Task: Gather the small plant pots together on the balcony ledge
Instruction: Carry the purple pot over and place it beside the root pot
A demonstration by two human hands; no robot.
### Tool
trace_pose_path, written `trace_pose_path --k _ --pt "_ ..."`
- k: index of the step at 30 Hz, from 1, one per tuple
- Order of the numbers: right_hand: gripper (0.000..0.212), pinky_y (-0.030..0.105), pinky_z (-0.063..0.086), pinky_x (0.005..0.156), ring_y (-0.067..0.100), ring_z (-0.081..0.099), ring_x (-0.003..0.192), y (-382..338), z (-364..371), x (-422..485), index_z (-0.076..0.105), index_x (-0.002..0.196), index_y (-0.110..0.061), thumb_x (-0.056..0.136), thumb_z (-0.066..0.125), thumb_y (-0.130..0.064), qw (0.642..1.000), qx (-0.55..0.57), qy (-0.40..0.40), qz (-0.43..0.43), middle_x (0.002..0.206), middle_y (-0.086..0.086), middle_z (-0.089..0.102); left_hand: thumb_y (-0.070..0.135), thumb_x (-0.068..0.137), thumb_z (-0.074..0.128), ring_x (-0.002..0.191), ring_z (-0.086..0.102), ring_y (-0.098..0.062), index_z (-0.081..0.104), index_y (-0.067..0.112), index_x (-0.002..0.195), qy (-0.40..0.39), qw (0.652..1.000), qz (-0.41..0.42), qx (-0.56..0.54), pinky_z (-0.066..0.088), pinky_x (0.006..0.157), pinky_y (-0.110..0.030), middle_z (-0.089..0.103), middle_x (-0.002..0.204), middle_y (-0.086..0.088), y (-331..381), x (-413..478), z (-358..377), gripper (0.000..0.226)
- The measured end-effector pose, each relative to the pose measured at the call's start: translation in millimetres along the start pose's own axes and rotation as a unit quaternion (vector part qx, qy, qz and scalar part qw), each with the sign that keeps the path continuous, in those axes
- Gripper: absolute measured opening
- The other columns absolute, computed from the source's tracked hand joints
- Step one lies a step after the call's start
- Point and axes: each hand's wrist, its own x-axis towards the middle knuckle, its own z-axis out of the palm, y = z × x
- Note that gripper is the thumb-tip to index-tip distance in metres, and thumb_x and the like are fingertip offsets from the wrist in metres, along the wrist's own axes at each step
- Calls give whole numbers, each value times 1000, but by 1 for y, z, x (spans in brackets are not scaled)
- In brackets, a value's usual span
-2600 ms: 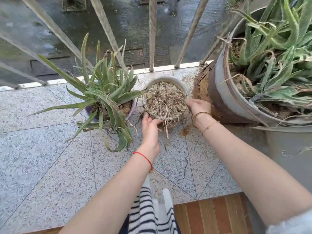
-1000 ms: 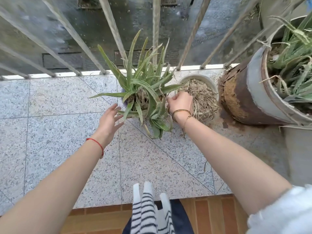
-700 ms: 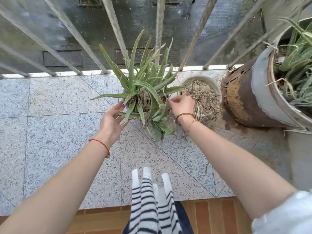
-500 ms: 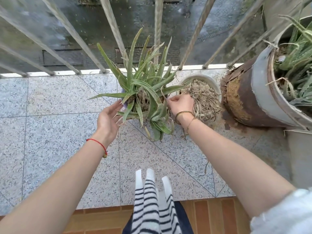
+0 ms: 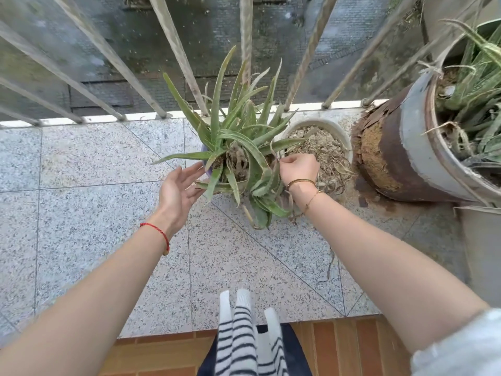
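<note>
A small purple pot [image 5: 205, 158] with a spiky green aloe [image 5: 238, 147] stands on the granite ledge [image 5: 89, 213], close against a white pot [image 5: 326, 125] full of dry roots on its right. My left hand [image 5: 177, 189] is open, palm toward the aloe pot's left side, fingertips just beside it. My right hand [image 5: 298, 168] is closed in the gap between the two pots, fingers curled at the aloe pot's right edge. Leaves hide the exact grip.
A large rusty grey pot [image 5: 406, 158] with a bigger aloe leans at the right, a grey container [image 5: 482, 245] below it. Slanted railing bars [image 5: 176, 50] rise from the ledge's outer edge [image 5: 108, 118]. A dry twig [image 5: 328, 267] lies on the tiles.
Both hands left the white pot for the aloe pot, which now sits against the white pot. In the last half second my left hand came slightly off the pot and spread open.
</note>
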Motion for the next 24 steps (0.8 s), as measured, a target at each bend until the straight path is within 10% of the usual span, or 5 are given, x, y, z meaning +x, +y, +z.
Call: trace_pose_path --k 12,19,24 --pt "19 28 56 67 12 62 61 24 -22 -2 73 67 -23 81 70 -36 998 2 20 -52 63 -9 69 43 103 20 129 53 -29 59 17 126 -22 999 -8 -34 35 114 -44 52 144 -9 -9 0 11 53" --pt "36 32 34 83 24 54 96 59 -73 25 63 99 -7 98 34 -29 959 -46 258 -109 101 13 64 48 102 21 126 55 -23 62 21 122 -1 997 -26 -66 36 112 -44 59 137 0 -11 6 18 53" --pt "56 32 31 108 29 48 127 74 -88 58 55 128 -7 98 22 -41 993 67 100 11 136 15 54 50 100 20 137 42 -26 69 23 113 33 995 -24 -93 27 117 -48 56 141 2 -22 2 23 57"
